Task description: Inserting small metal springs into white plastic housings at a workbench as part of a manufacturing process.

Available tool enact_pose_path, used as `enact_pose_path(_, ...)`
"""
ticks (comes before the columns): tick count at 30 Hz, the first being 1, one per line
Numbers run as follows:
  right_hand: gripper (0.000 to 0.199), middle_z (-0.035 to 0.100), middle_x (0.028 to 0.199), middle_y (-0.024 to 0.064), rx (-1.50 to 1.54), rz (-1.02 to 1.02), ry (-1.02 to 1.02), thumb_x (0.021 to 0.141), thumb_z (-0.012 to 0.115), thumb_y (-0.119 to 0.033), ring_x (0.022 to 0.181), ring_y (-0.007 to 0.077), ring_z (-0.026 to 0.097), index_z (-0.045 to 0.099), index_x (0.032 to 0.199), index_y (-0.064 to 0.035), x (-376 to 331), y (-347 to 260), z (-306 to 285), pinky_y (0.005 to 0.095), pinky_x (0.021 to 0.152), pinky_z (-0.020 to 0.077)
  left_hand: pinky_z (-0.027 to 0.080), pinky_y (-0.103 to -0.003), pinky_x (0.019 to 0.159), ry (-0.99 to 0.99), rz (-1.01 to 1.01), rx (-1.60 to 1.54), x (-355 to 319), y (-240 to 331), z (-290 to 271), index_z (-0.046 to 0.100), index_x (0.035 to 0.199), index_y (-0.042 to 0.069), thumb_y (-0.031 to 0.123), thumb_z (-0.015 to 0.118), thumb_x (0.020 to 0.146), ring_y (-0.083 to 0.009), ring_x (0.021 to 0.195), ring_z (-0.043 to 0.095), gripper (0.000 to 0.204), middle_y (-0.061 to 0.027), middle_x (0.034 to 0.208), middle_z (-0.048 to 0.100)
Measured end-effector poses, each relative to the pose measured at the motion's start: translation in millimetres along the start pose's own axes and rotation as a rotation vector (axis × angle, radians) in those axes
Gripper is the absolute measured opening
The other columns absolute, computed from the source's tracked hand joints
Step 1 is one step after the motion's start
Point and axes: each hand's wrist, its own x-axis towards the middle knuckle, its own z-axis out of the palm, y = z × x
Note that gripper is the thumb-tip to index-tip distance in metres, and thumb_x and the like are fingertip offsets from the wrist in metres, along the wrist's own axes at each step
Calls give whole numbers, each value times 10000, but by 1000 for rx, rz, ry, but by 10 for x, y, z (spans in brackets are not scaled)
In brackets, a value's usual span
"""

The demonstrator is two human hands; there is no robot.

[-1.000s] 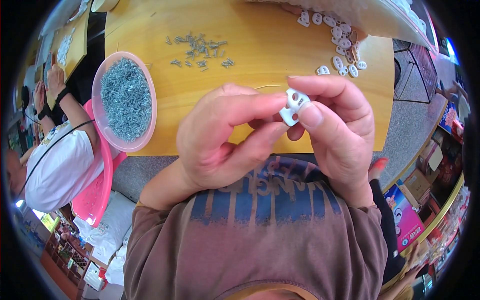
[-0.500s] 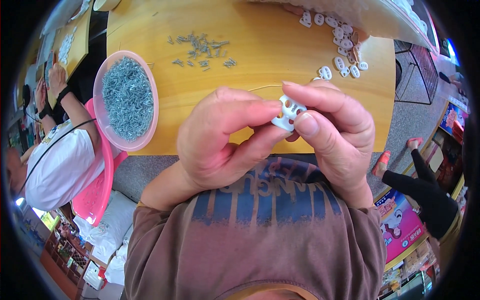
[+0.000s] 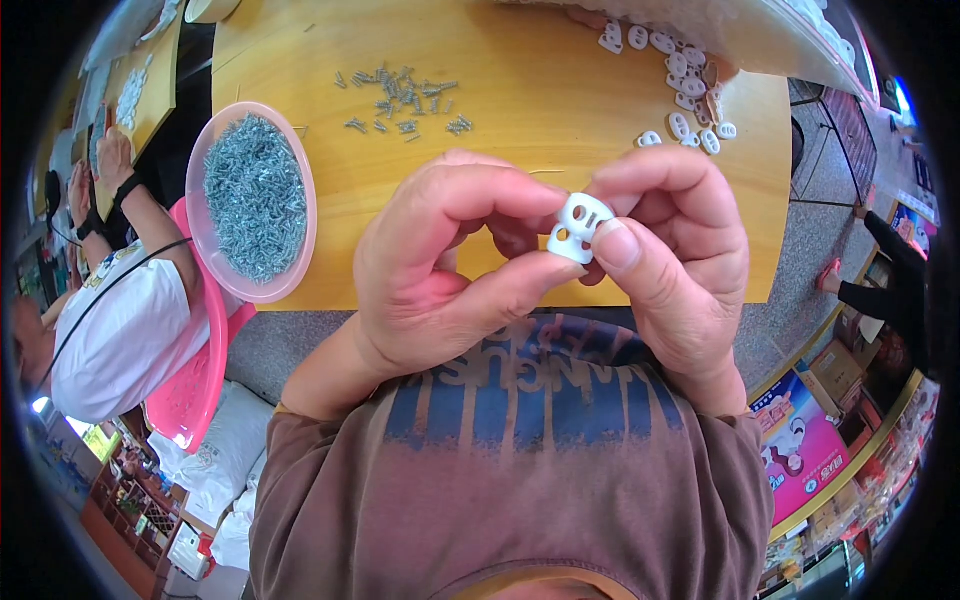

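Over the table's near edge, my two hands pinch a small white plastic cord lock with holes through it. My left hand has its thumb and index finger at the piece's left side, the thumb low and the index finger high. My right hand grips the right side, its thumb across the front. The other right fingers curl behind and are partly hidden. Several similar white cord locks lie at the table's far right. Small metal springs are scattered in a loose patch beyond my left hand.
A pink bowl heaped with small metal springs stands at the table's left edge. A co-worker in a white shirt sits at the left by a pink chair. Clear plastic sheeting hangs over the far right edge.
The cord lock has turned between my fingers. My left index finger has lifted and my left grip has opened wider around it. A passer-by at the right has moved farther away.
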Motion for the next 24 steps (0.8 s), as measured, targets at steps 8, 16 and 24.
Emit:
enact_pose_path(8,138,518,802,106,-15,-74,-92,790,513,-86,646,102,474,501,888,10,17,41,-51,197,561,397,430,-204,588,-74,-117,-84,31,24,-26,495,982,-21,-8,652,665,-110,671,527,354,-80,831,513)
enact_pose_path(16,190,514,832,106,-158,-187,-187,759,544,-68,697,114,483,500,924,14,39,63,-139,212,612,400,434,-209,621,-71,-104,-167,19,39,6,482,995,-19,-29,634,681,-115,718,531,349,-86,854,514)
enact_pose_path(24,198,514,803,101,77,80,-124,736,572,-54,654,111,494,496,908,7,10,8,-115,205,560,410,430,-211,630,-88,-125,-220,14,17,19,472,1002,-14,-46,626,681,-109,718,520,358,-80,848,506)
